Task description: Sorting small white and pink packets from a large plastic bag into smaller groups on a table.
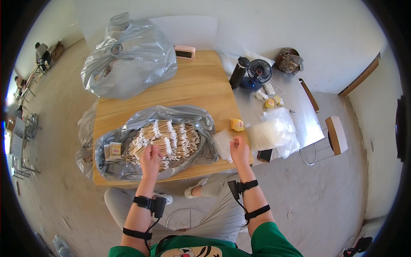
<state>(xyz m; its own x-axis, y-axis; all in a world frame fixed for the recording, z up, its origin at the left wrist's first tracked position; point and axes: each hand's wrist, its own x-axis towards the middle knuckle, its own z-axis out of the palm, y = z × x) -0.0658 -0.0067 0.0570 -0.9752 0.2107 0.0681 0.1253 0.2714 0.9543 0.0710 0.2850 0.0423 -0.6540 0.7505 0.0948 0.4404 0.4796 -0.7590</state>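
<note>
wooden rectangular table (201, 85) carries most of it. far-left corner: big crumpled grey plastic bag (128, 60), knotted at the top. near edge, left to centre: second grey plastic bag (201, 118) lying open, full of bundled wooden-stick cotton swabs (171, 137) in rows; a small packed bundle (112, 150) sits at its left end. right of the table, a grey metal side surface (299, 115) holds a clear plastic bag of white contents (269, 133), a small black desk fan (259, 72) and a black cylinder bottle (239, 73) at its far end. pink rectangular clock-like box (185, 51) at the table's far edge. small yellow packet (236, 124) near the table's right edge.

left hand (150, 160) over the near side of the open bag, grip closed around a fan of cotton swabs, sticks splaying out above the fingers. right hand (239, 150) at the near-right corner, fingers pinching the edge of a small clear plastic pouch (222, 143) lying on the table there. both wrists carry black strapped sensors.
</note>
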